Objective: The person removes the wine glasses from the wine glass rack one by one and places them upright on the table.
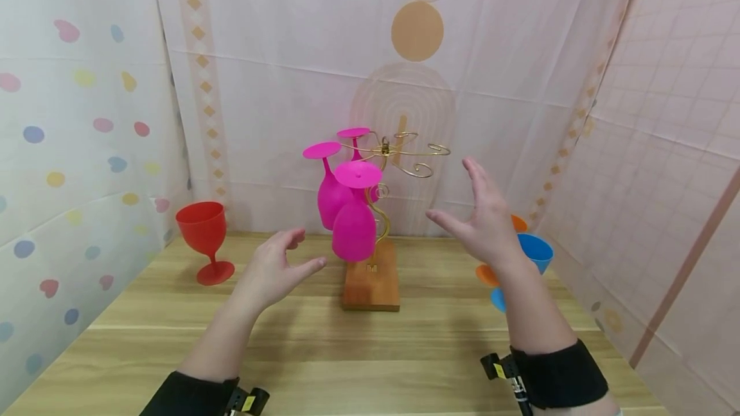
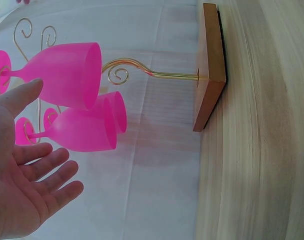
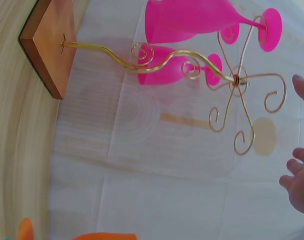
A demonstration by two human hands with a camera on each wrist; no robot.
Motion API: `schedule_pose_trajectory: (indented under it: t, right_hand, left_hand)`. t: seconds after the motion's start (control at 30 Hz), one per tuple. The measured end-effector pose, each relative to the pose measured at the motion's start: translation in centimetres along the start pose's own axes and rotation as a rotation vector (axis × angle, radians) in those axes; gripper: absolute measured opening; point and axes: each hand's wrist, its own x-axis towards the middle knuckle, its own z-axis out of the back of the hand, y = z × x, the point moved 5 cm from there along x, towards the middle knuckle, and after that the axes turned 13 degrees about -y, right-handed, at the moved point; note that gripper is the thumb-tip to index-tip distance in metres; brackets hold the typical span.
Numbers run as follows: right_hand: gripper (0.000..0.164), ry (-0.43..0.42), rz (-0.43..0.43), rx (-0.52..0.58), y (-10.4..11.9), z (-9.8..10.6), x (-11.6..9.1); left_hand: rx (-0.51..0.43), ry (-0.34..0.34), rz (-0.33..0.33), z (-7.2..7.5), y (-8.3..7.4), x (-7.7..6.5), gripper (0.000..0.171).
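Observation:
A gold wire glass rack with a curved stem stands on a wooden base. Three pink goblets hang upside down by their feet from its left side: one in front, one to the left and one behind, partly hidden. My left hand is just left of the front goblet, fingers spread, holding nothing; in the left wrist view its thumb overlaps a pink bowl. To the right of the rack my right hand is raised with thumb and fingers apart, gripping nothing, near the bare wire hooks.
A red goblet stands upright at the left of the wooden table. Behind my right forearm are a blue goblet and orange pieces, partly covered. Patterned curtains enclose the back and both sides.

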Motion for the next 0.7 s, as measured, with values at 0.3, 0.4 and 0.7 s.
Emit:
schedule_pose_trajectory:
  t: [0.3, 0.4, 0.7]
  right_hand:
    - [0.091, 0.076, 0.170, 0.002, 2.9, -2.1, 1.2]
    - [0.089, 0.104, 0.228, -0.021, 3.9, -2.9, 1.4]
    - [0.084, 0.155, 0.392, -0.050, 6.4, -4.7, 2.2]
  left_hand:
    - [0.018, 0.006, -0.009, -0.2, 0.1, -0.1, 0.081]
    - [0.018, 0.011, -0.009, -0.3, 0.1, -0.1, 0.083]
    - [0.006, 0.016, -0.009, -0.6, 0.1, 0.0, 0.082]
